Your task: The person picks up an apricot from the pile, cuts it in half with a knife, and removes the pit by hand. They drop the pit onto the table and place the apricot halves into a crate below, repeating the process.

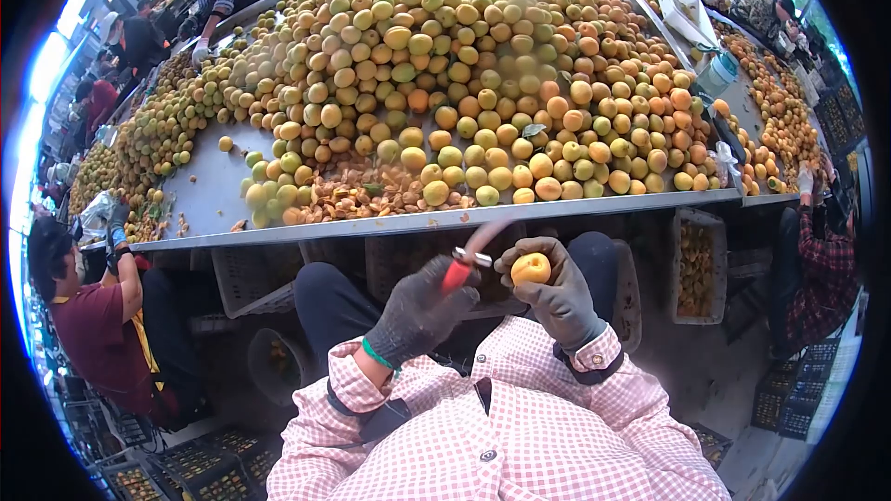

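My left hand (pixel 422 306), in a dark glove with a green band at the wrist, is closed around a red-handled knife (pixel 456 276). The knife's blade is smeared by motion and points up and right, toward the table edge. A yellow-orange apricot (pixel 531 268) sits in my gloved right hand (pixel 560 295), gripped between thumb and fingers, its crease turned up. Both hands are over my lap, just below the table's front rim (pixel 418 224), with the blade a little apart from the apricot. Beyond the rim lies a big heap of apricots (pixel 371 56).
Split apricot pieces (pixel 357 195) lie near the front rim. Crates stand below the table, one (pixel 699 269) holding fruit at right, and a round bucket (pixel 277 366) at left. Other people sit at both sides, one in a maroon shirt (pixel 107 334). A white tub (pixel 682 5) stands far right.
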